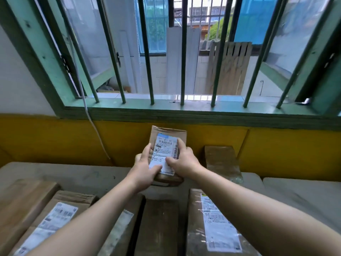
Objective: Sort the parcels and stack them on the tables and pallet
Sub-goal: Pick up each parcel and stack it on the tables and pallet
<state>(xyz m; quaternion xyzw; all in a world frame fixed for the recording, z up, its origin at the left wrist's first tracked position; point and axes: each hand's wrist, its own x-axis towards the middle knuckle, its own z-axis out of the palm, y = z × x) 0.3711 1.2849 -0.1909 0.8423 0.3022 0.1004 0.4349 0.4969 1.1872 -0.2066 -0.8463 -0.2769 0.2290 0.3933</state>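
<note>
Spanning the far side, a green-framed window (184, 112) with seven vertical bars sits above a yellow wall (55, 139). A white cable (91, 121) hangs from the window's left corner.

Below lies a grey tabletop (83, 174) carrying six brown cardboard parcels. Five form a near row, three of them showing white labels, among them the labelled parcel (212, 228) at right. The sixth, a far parcel (221, 163), stands at right against the wall.

A seventh, the small flat parcel (170, 132), is held over the middle of the tabletop. Its long axis runs near to far, the far end is raised toward the wall, and the label faces up. Whether its near end touches the tabletop cannot be told.

Both forearms reach forward from the near edge. The left hand (145, 167) grips the parcel's left edge, fingers wrapped round it and thumb across the lower label. The right hand (181, 157) grips the right edge, fingers curled over it and thumb on the label.
</note>
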